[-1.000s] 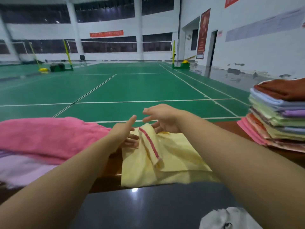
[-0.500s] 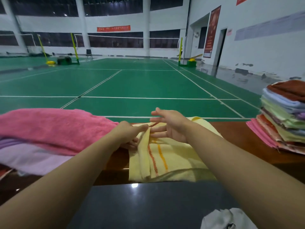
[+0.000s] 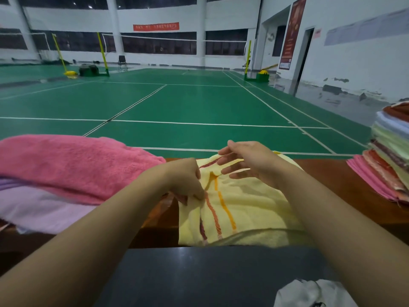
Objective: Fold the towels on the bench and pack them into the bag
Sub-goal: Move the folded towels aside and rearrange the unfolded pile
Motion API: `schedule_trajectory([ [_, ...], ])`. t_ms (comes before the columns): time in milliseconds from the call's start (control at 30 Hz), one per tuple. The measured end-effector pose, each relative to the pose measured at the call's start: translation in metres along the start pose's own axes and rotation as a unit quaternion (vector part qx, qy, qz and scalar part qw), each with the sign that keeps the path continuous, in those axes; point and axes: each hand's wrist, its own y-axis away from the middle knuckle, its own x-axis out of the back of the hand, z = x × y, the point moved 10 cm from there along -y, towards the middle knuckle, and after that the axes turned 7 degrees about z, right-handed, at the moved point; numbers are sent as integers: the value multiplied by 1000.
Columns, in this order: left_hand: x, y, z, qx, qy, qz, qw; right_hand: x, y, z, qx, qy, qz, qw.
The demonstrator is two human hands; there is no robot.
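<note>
A: From the head camera, where is the towel being worked?

B: The yellow towel, with red and orange stripes, lies on the brown bench, its near edge against a dark glossy surface.

A: And the hands?

B: The left hand is at the yellow towel's left edge, fingers curled down and pinching a ridge of cloth beside the stripes. The right hand hovers over the towel's far edge, fingers spread and relaxed, gripping nothing.

A: What else is around it?

B: Left of the yellow towel, a pink towel lies on a lilac one. Right of it, a stack of folded towels sits on the bench. Nearer than the yellow towel, at the right, something white and crumpled; I cannot tell what it is.
</note>
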Motion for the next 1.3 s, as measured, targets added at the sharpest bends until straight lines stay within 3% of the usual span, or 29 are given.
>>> schedule_trajectory([
  [267,24,-11,-26,-24,29,23,999,17,-1,12,-21,138,-39,989],
  [400,37,11,11,-175,16,56,983,13,9,12,-6,254,-114,960],
  [533,7,49,50,-300,61,-58,950,2,28,19,-15,372,-205,905],
  [767,-56,63,74,-329,-82,-68,938,16,45,20,-28,446,-210,870],
  [900,-67,65,84,-366,-181,-18,913,38,53,32,-54,500,-189,844],
  [1100,-56,67,87,-364,-188,-17,912,58,57,32,-31,425,-159,891],
  [1200,-62,63,79,-324,-165,-51,930,65,57,29,-23,424,-151,893],
  [1300,-62,61,82,-332,-159,-35,929,64,57,29,-22,427,-152,891],
])
